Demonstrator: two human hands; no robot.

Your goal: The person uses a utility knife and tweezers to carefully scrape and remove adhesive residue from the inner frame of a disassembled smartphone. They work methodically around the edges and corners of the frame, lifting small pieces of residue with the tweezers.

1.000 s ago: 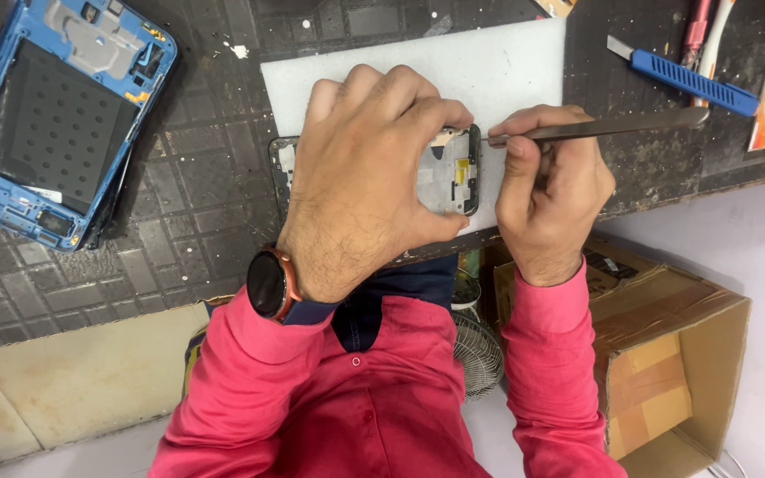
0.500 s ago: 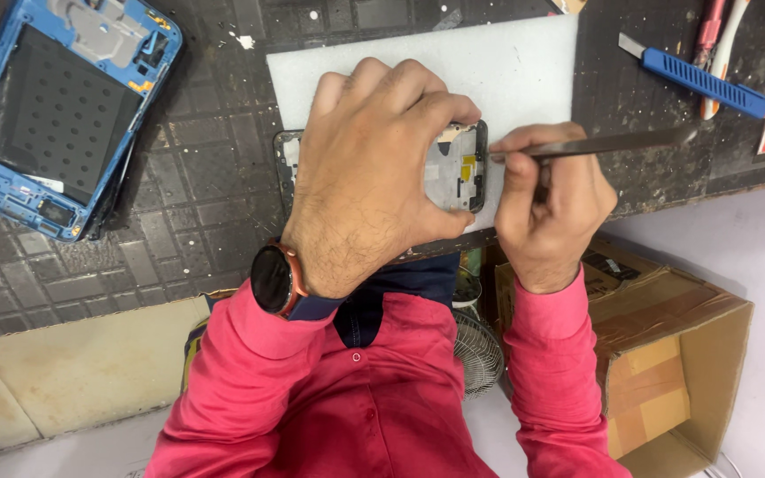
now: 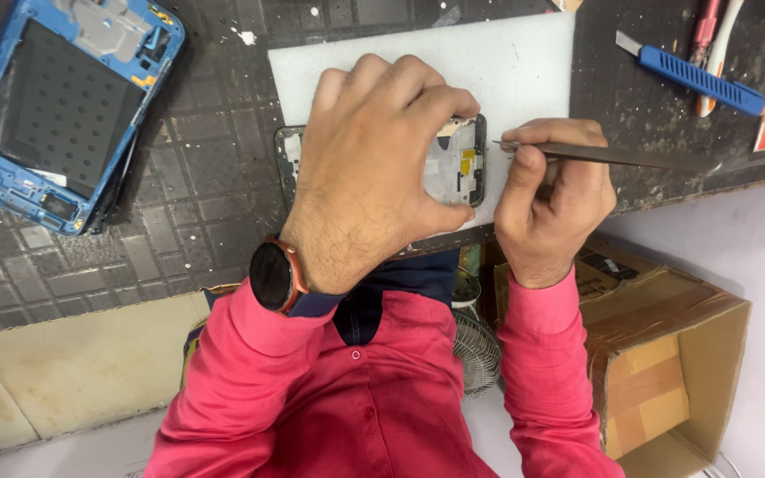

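Counts: two hands, one phone frame (image 3: 464,168), one metal pry tool (image 3: 613,156), one blue housing (image 3: 64,106) | left hand (image 3: 374,168) fingers clamp frame on white mat (image 3: 524,62) | right hand (image 3: 551,195) fingers pinch tool, tip at frame's right edge

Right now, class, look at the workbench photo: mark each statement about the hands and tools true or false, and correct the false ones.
1. The left hand covers the phone frame. True.
2. The right hand holds a blue knife. False: it holds a metal pry tool; the knife lies apart.
3. The frame lies on a white pad. True.
4. The watch is on the right wrist. False: left wrist.
5. The blue housing lies untouched. True.
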